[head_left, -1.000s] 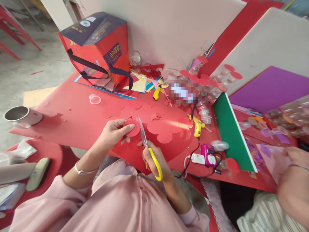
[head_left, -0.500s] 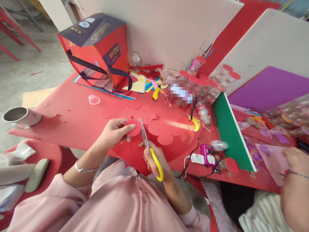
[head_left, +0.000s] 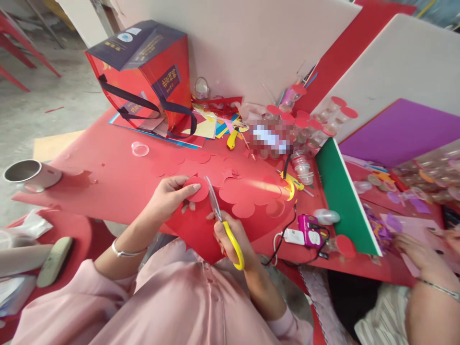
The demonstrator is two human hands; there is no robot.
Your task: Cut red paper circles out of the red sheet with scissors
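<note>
Right now, our left hand [head_left: 172, 195] pinches a red paper circle [head_left: 201, 194] between thumb and fingers, just above the table [head_left: 118, 191], while our right hand [head_left: 233, 232] has its fingers wrapped round the yellow-handled scissors [head_left: 215, 203]. The scissors' long axis runs away from us and a little leftward, so the blades stand along the circle's right edge; the left hand is the nearer to the paper. We can't quite tell whether the metal touches that edge. Loose cut paper [head_left: 243, 207] lies close to the right of the blades, crowding that side. Farther right are a yellow glue gun [head_left: 292, 186], a pink box [head_left: 307, 230] and an upright green board [head_left: 347, 196], with another person's hand [head_left: 413, 247] beyond it. A metal cup [head_left: 33, 175] sits well apart on our left.
</note>
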